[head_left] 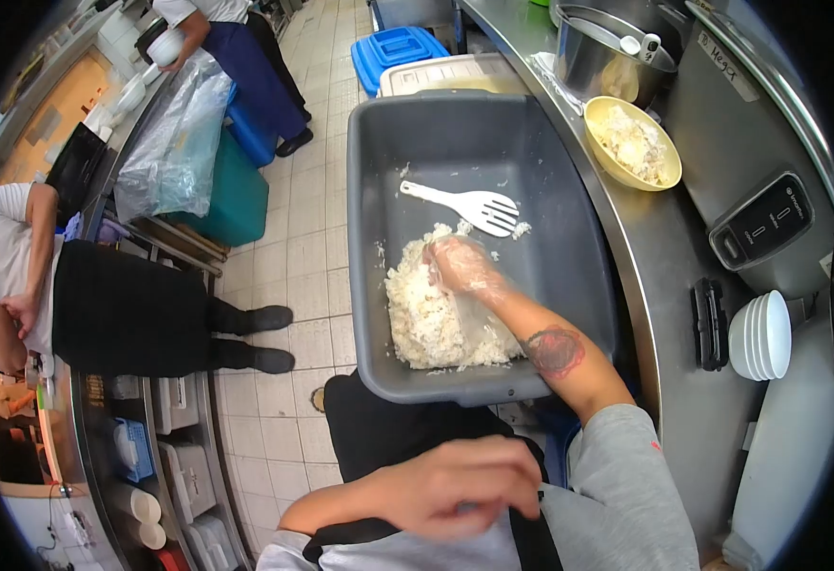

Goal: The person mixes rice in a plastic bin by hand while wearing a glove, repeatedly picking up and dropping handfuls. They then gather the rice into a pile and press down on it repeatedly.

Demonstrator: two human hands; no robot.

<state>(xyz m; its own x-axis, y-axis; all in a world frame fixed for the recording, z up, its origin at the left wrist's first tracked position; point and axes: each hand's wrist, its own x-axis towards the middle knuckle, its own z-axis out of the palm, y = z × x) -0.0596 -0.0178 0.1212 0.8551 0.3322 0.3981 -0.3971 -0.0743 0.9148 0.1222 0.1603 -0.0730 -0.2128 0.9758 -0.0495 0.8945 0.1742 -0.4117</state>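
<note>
A large grey tub [474, 124] holds a mound of white rice [426, 314], heaped at its near left side. My right hand [462, 266], in a clear plastic glove, is at the top of the mound, its fingers bent into the rice. A white slotted paddle [474, 205] lies on the tub floor just beyond that hand. My left hand [469, 485] is in front of my chest near the apron strap, slightly blurred. Its fingers are loosely bent, with a gap to the thumb and nothing visible between them.
On the steel counter [645, 276] at right are a yellow bowl [634, 143] of rice, a metal pot [607, 57] and stacked white bowls [759, 335]. Lidded bins [398, 57] stand beyond the tub. Two people [131, 295] [236, 57] stand at left, across the tiled floor [284, 247].
</note>
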